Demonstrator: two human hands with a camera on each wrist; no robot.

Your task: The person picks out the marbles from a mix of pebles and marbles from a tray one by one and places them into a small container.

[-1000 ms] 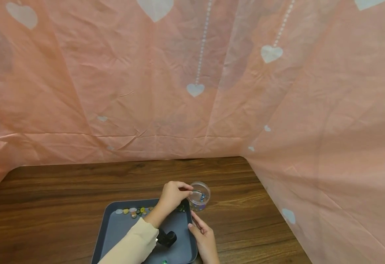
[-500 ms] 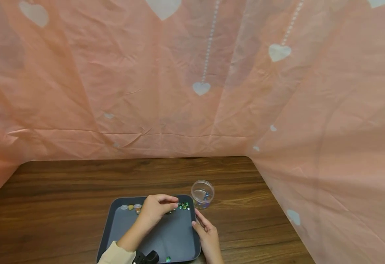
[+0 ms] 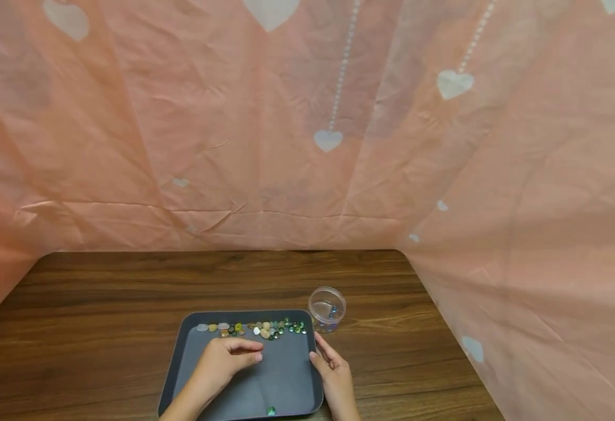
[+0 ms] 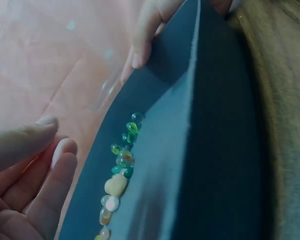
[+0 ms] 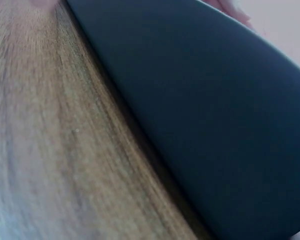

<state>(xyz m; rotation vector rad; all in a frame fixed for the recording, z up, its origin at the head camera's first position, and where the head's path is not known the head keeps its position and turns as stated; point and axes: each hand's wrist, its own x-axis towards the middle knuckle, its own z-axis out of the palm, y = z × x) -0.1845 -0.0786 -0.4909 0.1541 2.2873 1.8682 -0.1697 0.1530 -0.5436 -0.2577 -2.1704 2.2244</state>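
A dark grey tray (image 3: 286, 380) lies on the table. Over its left half hovers my left hand (image 3: 223, 362), thumb and fingertips held out toward the right. In the left wrist view a gap shows between that hand's thumb and fingers, with nothing in it. My right hand (image 3: 336, 377) grips the tray's right side, thumb at the rim and fingers outside the wall. Small stones and glass beads line the tray's far wall: pale and yellow pebbles (image 3: 213, 328) at the left, a white pebble (image 3: 257, 331) midway, green beads (image 3: 294, 327) at the right.
A clear round plastic jar (image 3: 327, 304) holding a few blue beads stands just beyond the tray's far right corner. One green bead (image 3: 271, 411) sits apart by the tray's near edge. A pink cloth (image 3: 286, 175) with hearts hangs behind the wooden table (image 3: 391, 351).
My left hand has drawn back from the jar, passing leftward and nearer over the tray, uncovering the row of stones. The right hand stays at the tray's side. The head view has shifted slightly.
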